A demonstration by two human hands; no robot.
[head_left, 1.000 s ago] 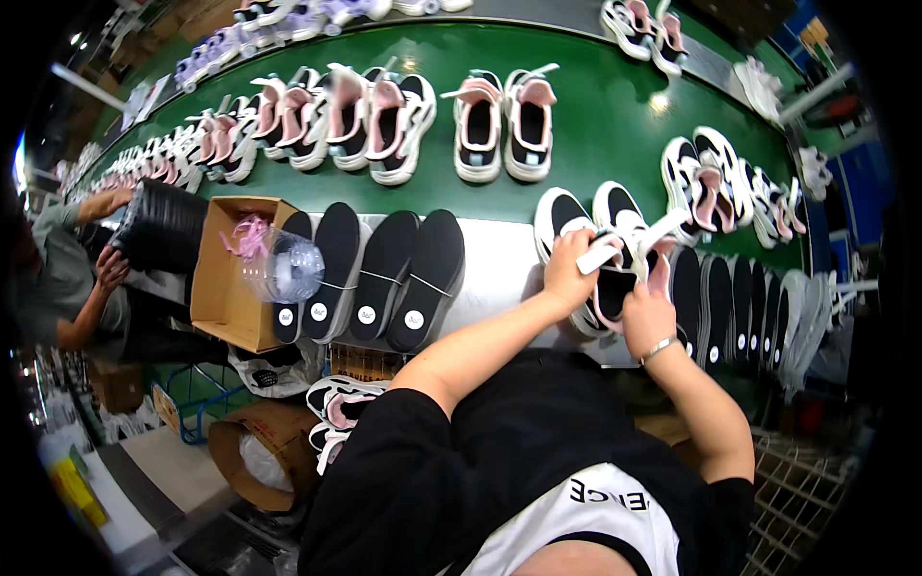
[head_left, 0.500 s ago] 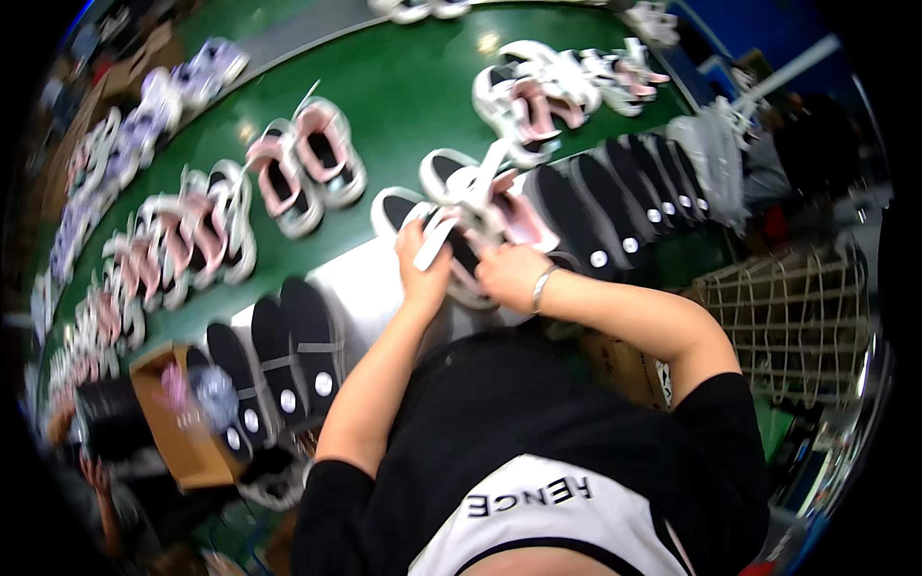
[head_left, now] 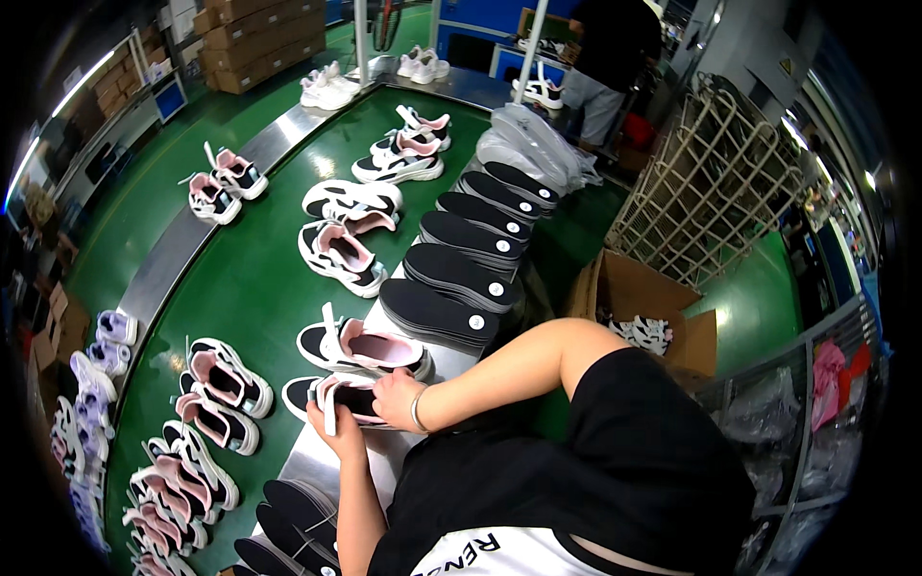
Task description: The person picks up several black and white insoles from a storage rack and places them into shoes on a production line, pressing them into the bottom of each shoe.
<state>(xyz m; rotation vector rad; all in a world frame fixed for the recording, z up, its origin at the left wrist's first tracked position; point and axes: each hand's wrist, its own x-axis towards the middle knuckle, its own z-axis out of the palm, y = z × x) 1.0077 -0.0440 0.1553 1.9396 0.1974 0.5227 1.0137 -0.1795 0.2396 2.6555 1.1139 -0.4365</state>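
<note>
A white, black and pink sneaker (head_left: 300, 392) lies at the front of the metal ledge (head_left: 315, 449), its toe to the left. My left hand (head_left: 338, 437) is closed round its near side by the raised tongue and strap. At the shoe's opening, my right hand (head_left: 397, 399) has its fingers bent over the pink collar near the heel; the fingertips are partly hidden. The matching sneaker (head_left: 384, 348) sits just beyond, touched by neither hand, with its white strap standing up. Whether an insole is inside the gripped shoe I cannot tell.
Stacks of black insoles (head_left: 437, 309) line the ledge to the right, others (head_left: 296, 514) to the left. Pairs of sneakers (head_left: 226, 379) stand on the green belt (head_left: 250, 298). A cardboard box (head_left: 696, 331) and wire cage (head_left: 691, 192) are at the right; a person (head_left: 615, 48) stands far off.
My view has swung to the right, bringing the cage, box and far end of the belt into sight. Both hands stay on the same sneaker.
</note>
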